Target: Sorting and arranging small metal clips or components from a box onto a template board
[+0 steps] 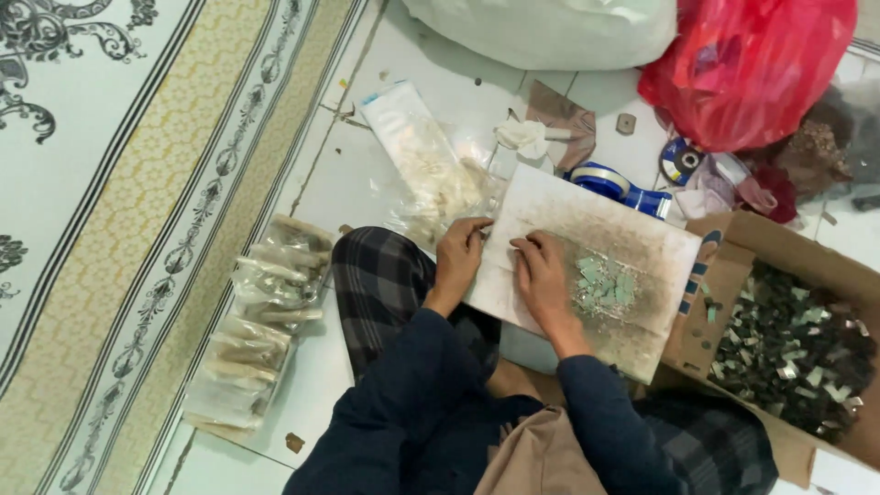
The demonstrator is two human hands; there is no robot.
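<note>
While the person is sitting on the tiled floor (367, 174), a pale, dirt-stained board (632, 247) is lying across their lap. Both hands are resting on its left part. The left hand (458, 254) is curling at the board's left edge, its fingertips bent down onto the surface; whether it is pinching anything I cannot tell. The right hand (541, 270) is lying just beside it, fingers bent and pressing on the board, and what they may be gripping is too small to tell. A small heap of pale green pieces (605, 284) is sitting on the board just right of the right hand. To the far left of the board, clear plastic bags (426, 170) of pale pieces are lying on the floor. Near the left knee, a row of filled small packets (257, 321) is stretching along the floor beside a patterned carpet (101, 183). At the right, an open cardboard box (793, 344) is holding many dark and silvery bits. Beyond the board, a blue tape dispenser (619, 188), a red plastic bag (747, 64) and a white sack (541, 27) are lying.
</note>
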